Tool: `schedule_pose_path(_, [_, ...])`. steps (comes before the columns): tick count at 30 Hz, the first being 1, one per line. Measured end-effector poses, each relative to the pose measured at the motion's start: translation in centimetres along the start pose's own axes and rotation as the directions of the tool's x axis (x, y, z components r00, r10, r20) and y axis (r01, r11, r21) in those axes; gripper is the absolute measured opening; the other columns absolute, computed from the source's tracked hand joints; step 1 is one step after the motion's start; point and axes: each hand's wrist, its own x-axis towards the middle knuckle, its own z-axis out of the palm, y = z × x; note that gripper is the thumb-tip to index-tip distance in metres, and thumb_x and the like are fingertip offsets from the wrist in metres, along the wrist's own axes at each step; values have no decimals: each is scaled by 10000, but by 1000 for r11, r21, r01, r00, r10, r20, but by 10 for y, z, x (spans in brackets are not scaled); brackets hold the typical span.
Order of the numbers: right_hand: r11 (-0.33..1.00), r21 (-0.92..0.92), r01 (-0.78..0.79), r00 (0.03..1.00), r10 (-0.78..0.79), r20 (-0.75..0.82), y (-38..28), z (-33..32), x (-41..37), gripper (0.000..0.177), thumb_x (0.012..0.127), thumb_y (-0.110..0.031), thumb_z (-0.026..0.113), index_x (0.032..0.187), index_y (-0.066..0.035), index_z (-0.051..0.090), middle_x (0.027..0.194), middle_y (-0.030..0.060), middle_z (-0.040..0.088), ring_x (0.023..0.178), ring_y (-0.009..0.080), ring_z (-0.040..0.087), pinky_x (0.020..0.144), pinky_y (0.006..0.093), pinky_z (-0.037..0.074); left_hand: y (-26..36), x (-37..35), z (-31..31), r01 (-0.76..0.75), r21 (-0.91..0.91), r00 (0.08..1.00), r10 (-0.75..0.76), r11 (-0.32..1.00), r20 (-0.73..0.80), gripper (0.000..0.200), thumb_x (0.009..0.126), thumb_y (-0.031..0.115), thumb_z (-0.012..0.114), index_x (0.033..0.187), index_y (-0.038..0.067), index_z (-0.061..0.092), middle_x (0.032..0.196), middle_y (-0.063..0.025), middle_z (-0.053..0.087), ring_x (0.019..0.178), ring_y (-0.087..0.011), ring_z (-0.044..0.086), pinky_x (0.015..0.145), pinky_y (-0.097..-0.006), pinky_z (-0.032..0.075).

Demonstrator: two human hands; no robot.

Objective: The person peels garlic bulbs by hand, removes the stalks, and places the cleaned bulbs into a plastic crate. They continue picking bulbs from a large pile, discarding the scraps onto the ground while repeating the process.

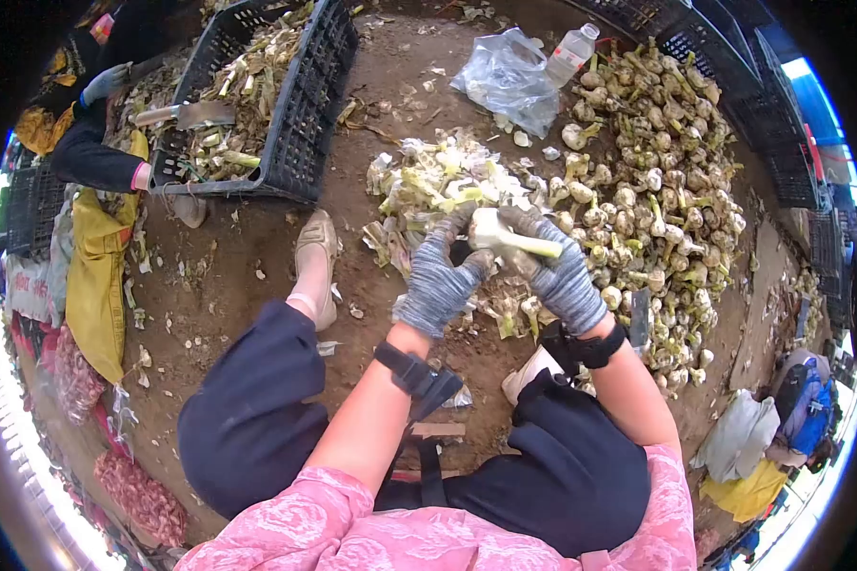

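A white garlic bulb (486, 226) with a short pale green stem is held between my two gloved hands. My left hand (442, 276), in a grey striped knit glove with dirty fingertips, closes on the bulb's left side. My right hand (554, 265), gloved the same way, grips it from the right, its fingers around the stem side. Beneath and beyond them lies a heap of peeled garlic skins (448, 176). Right of my right hand spreads a large pile of garlic bulbs (662, 190), many with stems. A flat grey blade-like piece (640, 319) stands at that pile's near edge.
A black plastic crate (309, 105) of garlic trimmings stands at upper left, a cleaver (186, 115) across it. Another person's gloved hand (106, 84) is beside it. A plastic bag (509, 81) and bottle (573, 52) lie ahead. Yellow sacking (95, 285) is at left.
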Motion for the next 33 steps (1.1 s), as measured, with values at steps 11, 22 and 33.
schedule_pose_path(11, [647,-658,384,913,-371,168,-1,-2,-2,419,683,-3,600,1084,-121,568,1106,224,505,944,353,537,782,355,451,10,2,-3,99,313,991,-64,944,-120,264,728,46,639,983,-9,598,861,-51,622,747,-92,563,680,-240,478])
schedule_pose_path(22, [990,-119,78,981,-98,-166,11,4,-10,283,769,-66,596,1046,-18,568,1038,121,566,904,178,554,772,267,452,1,4,-6,237,-38,954,-240,971,-178,200,747,-13,575,943,2,612,833,-29,612,700,-76,536,647,-220,465])
schedule_pose_path(33, [582,807,-101,877,436,-204,33,-15,-1,296,845,-199,531,1087,-30,507,885,79,605,738,167,588,623,285,496,-12,-6,5,275,419,961,-253,865,-110,150,693,91,600,811,5,632,681,-107,624,569,-118,552,563,-267,455])
